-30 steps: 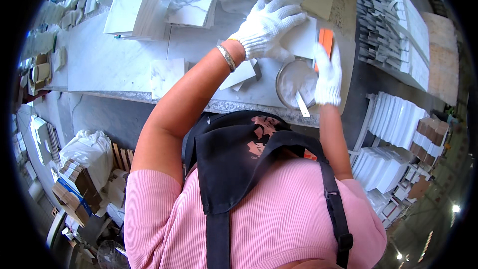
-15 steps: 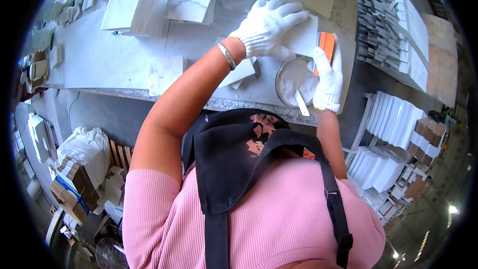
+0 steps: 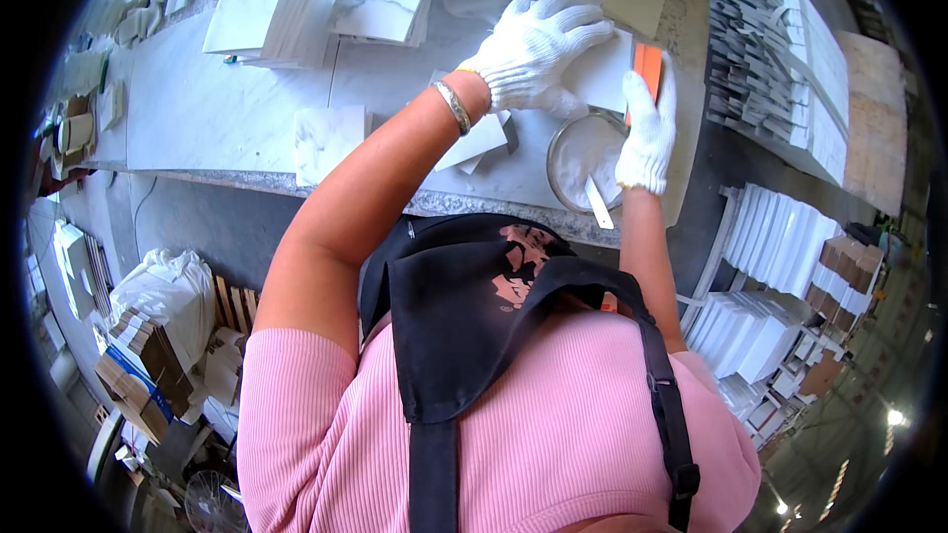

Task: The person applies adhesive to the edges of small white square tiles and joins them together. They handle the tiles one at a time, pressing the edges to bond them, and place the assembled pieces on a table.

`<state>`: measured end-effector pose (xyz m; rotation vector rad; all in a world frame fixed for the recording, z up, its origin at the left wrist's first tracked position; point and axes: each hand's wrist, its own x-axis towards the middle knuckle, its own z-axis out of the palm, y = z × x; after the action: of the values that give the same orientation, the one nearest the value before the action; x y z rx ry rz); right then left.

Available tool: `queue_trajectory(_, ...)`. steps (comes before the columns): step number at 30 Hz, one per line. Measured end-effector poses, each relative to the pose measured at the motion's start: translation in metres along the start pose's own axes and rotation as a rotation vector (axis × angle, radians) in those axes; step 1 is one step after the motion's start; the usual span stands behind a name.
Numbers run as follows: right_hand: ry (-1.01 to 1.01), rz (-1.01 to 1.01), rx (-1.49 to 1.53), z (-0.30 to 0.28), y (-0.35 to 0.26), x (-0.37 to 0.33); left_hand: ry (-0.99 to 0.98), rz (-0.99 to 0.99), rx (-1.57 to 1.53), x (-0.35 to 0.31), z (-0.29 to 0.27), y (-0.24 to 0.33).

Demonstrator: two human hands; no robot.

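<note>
White knit gloves cover both hands. My left hand (image 3: 541, 51) lies with its fingers spread across a white square tile (image 3: 600, 84), pressing it on the marble-topped table. Along that tile's right edge, my right hand (image 3: 648, 133) is closed round a flat orange block (image 3: 647, 69). Thumb and fingers sit on opposite sides of the block, and part of it is hidden by the glove. Just nearer than the tile stands a round metal-rimmed bowl (image 3: 555, 173) of white paste or powder. A pale flat scraper (image 3: 598, 203) leans out over its near rim.
Stacked marble tiles (image 3: 252, 15) and another stack (image 3: 383, 2) stand at the back left. Loose tile pieces (image 3: 476, 145) lie by my left forearm. A tall stack of slabs (image 3: 815, 59) rises right of the table (image 3: 227, 109), with more white pieces (image 3: 780, 237) below.
My right hand has slid a little farther away along the tile's right edge, carrying the orange block with it. The left hand stays spread on the tile.
</note>
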<state>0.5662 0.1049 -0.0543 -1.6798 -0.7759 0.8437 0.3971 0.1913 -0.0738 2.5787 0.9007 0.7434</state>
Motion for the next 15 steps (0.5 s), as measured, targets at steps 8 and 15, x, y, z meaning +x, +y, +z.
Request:
queue_trajectory(8,-0.067,-0.082,-0.009,-0.009,-0.004,-0.023,-0.019,-0.019,0.008,0.0,0.001,0.001)
queue_trajectory(15,-0.155,-0.024,-0.023,-0.011,-0.006,0.011,-0.008,0.008,0.025,0.001,0.001,-0.002)
